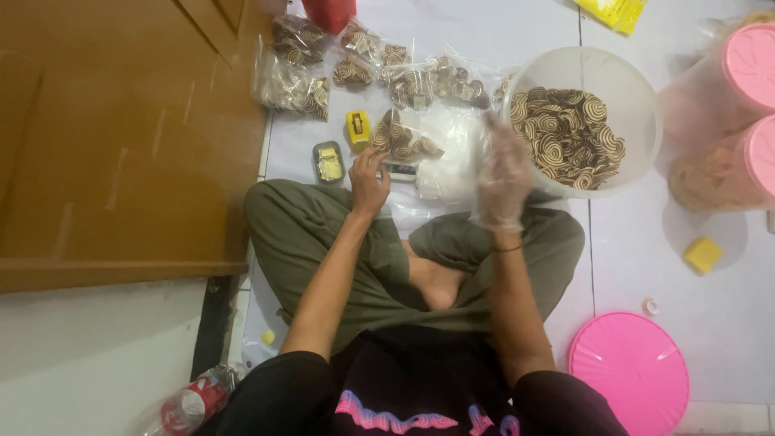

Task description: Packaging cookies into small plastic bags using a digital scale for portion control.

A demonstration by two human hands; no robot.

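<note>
left hand [369,179] on cookie bag [404,139] | gloved right hand [502,179] raised by tub [638,97]

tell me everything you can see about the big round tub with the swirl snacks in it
The tub is a large, round, translucent white plastic container, open-topped and upright on the white floor. It holds a heap of flat brown-and-cream spiral chips across its bottom. The person's right hand, in a clear plastic glove, is raised at its near-left rim; contact is unclear. A loose pink lid lies apart.

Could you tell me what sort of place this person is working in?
Probably a home floor used for packing snacks: the person sits cross-legged on white tiles beside a wooden door, with a tub of spiral biscuits and filled bags.
</note>
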